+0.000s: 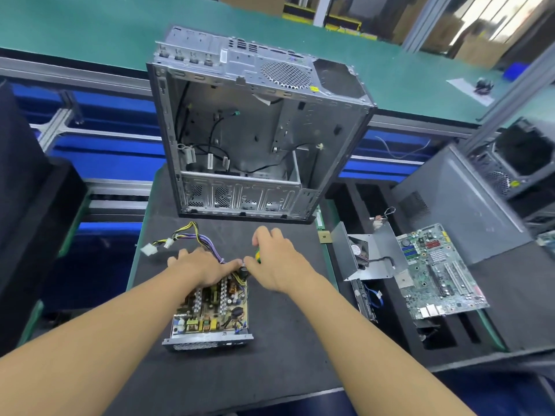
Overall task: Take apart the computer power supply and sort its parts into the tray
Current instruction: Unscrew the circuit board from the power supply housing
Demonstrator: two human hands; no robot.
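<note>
Power supply with its cover off, a tan circuit board (210, 310) in a shallow metal base, lies on the dark-matted desk (270, 355). Its yellow and purple cable bundle (192, 235) trails left. The left hand (199, 267) presses flat on the board's far end; the right hand (276, 259) grips a green-handled tool (257, 255) beside it. Farther right, a black foam tray (435, 340) holds a green motherboard (438, 271).

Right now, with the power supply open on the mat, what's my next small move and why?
Probably undo the fastener at the board's far corner: the right hand holds a green-handled tool there, while the left hand braces the wires.
</note>
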